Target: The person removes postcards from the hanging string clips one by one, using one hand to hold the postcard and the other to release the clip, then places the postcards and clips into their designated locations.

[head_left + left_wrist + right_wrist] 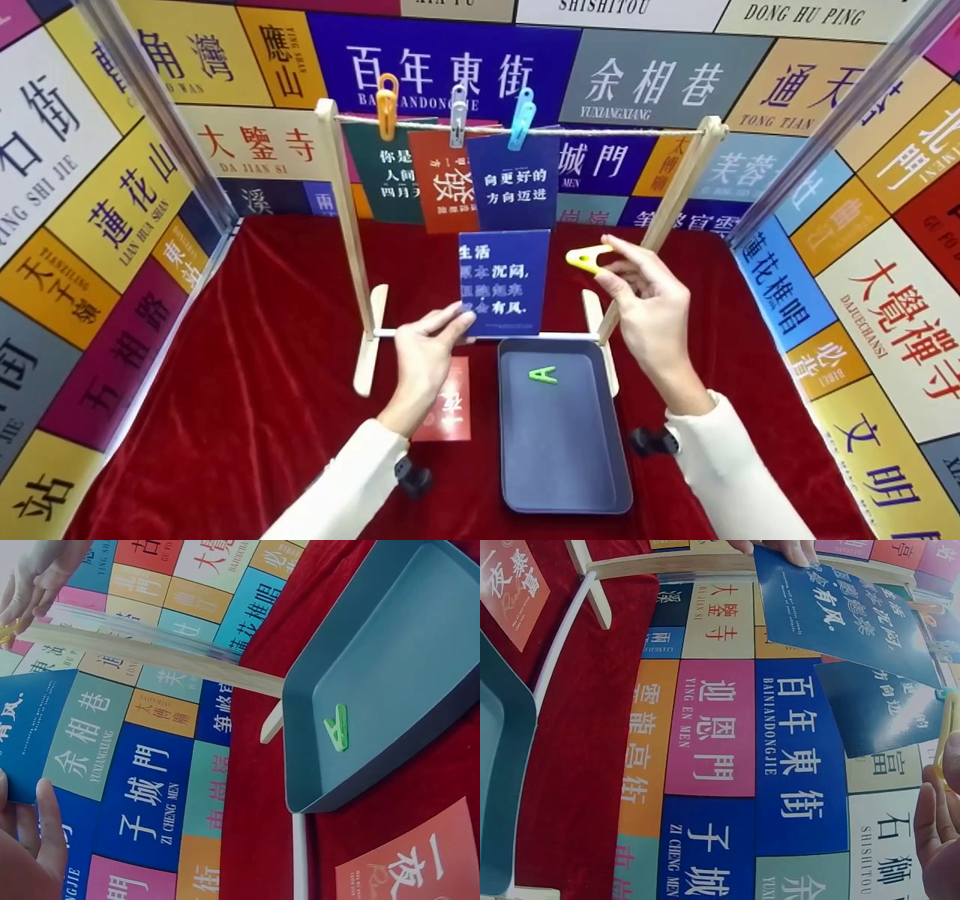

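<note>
My left hand (431, 345) pinches a blue card (504, 281) with white lettering by its lower left edge, upright in front of the wooden rack (351, 225). To its right, my right hand (649, 307) pinches a yellow clothespin (588, 258) between thumb and fingers. Along the rack's string (615, 133), an orange clothespin (387, 106), a grey clothespin (458, 116) and a light blue clothespin (522, 120) hold a green card (379, 172), a red card (439, 184) and another blue card (517, 180).
A dark grey tray (566, 450) on the red cloth (285, 360) holds one green clothespin (544, 375). Left of the tray lies a red card (452, 401), partly behind my left wrist. Panels with large lettering (442, 64) stand around the cloth.
</note>
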Demonstrator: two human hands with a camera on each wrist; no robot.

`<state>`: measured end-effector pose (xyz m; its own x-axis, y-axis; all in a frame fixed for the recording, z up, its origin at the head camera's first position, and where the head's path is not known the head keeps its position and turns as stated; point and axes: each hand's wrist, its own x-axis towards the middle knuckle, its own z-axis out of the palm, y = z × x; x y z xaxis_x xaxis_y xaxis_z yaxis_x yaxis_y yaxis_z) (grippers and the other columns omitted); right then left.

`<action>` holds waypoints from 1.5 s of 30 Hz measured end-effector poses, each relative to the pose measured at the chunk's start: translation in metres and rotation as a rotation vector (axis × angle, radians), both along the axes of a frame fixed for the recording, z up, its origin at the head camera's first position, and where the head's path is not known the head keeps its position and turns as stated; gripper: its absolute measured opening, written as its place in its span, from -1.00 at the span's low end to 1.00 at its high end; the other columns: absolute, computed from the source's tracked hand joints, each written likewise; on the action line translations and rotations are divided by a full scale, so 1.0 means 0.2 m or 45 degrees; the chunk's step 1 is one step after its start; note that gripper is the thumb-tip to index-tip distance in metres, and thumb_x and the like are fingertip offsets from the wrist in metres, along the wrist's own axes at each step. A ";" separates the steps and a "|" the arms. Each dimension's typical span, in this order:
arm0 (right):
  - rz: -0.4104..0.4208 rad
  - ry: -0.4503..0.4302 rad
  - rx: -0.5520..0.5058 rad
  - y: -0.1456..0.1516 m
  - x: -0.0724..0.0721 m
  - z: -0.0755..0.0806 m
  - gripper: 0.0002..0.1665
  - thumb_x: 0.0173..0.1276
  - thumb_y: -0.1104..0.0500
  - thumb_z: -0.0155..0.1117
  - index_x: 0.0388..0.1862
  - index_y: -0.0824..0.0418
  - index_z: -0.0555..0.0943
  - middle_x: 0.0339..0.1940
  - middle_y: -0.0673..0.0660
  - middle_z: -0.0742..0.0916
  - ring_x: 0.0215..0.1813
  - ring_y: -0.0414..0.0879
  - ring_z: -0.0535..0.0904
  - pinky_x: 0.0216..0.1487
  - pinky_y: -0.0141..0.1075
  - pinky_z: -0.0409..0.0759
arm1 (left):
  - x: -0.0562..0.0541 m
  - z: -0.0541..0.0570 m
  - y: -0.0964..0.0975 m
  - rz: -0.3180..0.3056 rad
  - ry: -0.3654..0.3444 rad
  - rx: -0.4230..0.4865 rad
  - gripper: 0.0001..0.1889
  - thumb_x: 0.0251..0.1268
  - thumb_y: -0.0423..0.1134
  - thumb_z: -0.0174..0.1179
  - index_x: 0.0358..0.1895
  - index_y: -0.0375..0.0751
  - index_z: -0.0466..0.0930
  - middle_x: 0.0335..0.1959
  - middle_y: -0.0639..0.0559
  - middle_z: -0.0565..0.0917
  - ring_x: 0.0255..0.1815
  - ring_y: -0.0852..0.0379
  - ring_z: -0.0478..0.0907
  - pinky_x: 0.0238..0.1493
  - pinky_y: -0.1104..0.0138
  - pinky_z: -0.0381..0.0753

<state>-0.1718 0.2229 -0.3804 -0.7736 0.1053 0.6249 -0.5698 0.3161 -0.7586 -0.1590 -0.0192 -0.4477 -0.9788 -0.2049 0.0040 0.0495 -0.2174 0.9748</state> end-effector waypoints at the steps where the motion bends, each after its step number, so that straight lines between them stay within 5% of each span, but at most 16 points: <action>1: -0.007 -0.003 0.007 0.00 0.00 -0.01 -0.53 0.22 0.45 0.39 0.15 0.34 0.67 -0.02 -0.18 0.76 -0.17 -0.29 0.69 -0.18 -0.54 0.65 | 0.01 0.00 0.00 0.003 -0.012 0.002 -0.68 0.19 -0.47 0.38 0.02 -0.46 0.68 -0.10 -0.32 0.77 -0.47 0.24 0.75 -0.25 0.33 0.81; 8: -0.029 0.005 0.018 0.00 0.02 -0.06 -0.53 0.21 0.43 0.41 0.13 0.33 0.68 -0.08 -0.12 0.75 -0.21 -0.28 0.70 -0.12 -0.56 0.68 | 0.03 -0.01 -0.01 -0.001 -0.066 0.019 -0.67 0.19 -0.43 0.39 0.04 -0.43 0.68 -0.04 -0.31 0.75 -0.45 0.16 0.78 -0.22 0.31 0.81; 17: -0.086 0.062 0.114 -0.03 0.07 -0.12 -0.50 0.16 0.45 0.44 0.13 0.28 0.69 -0.08 0.24 0.77 -0.22 -0.33 0.67 -0.24 -0.60 0.62 | 0.05 -0.03 -0.01 0.024 -0.041 0.031 -0.69 0.15 -0.48 0.40 -0.01 -0.49 0.69 -0.08 -0.34 0.76 -0.46 0.22 0.75 -0.28 0.31 0.81; 29: -0.100 0.105 0.210 0.01 0.09 -0.24 -0.49 0.07 0.50 0.48 0.07 0.32 0.71 -0.10 0.26 0.78 -0.25 -0.33 0.64 -0.29 -0.63 0.54 | 0.09 -0.09 -0.05 0.079 -0.118 -0.002 -0.67 0.12 -0.44 0.44 -0.02 -0.44 0.71 -0.12 -0.33 0.77 -0.51 0.22 0.76 -0.39 0.35 0.79; 36: -0.051 0.078 0.202 0.02 0.10 -0.33 -0.49 0.09 0.49 0.46 0.09 0.37 0.69 -0.03 0.30 0.78 -0.22 -0.35 0.67 -0.18 -0.59 0.66 | 0.11 -0.15 -0.07 0.093 -0.130 0.020 -0.68 0.12 -0.47 0.43 -0.03 -0.49 0.71 -0.14 -0.35 0.77 -0.51 0.22 0.75 -0.31 0.26 0.82; 42: -0.076 0.100 0.244 0.01 0.11 -0.38 -0.47 0.06 0.49 0.48 0.08 0.36 0.70 -0.02 0.30 0.78 -0.25 -0.28 0.68 -0.16 -0.62 0.63 | 0.12 -0.19 -0.08 0.096 -0.198 -0.053 -0.66 0.13 -0.36 0.47 -0.01 -0.38 0.73 -0.19 -0.31 0.78 -0.59 0.24 0.73 -0.75 0.50 0.54; 45: -0.088 0.111 0.271 0.00 0.12 -0.40 -0.50 0.04 0.49 0.50 0.04 0.37 0.71 -0.05 0.29 0.78 -0.27 -0.23 0.68 -0.17 -0.64 0.62 | 0.13 -0.22 -0.09 0.097 -0.214 -0.068 -0.66 0.13 -0.35 0.47 -0.01 -0.37 0.74 -0.20 -0.30 0.78 -0.61 0.23 0.72 -0.77 0.53 0.47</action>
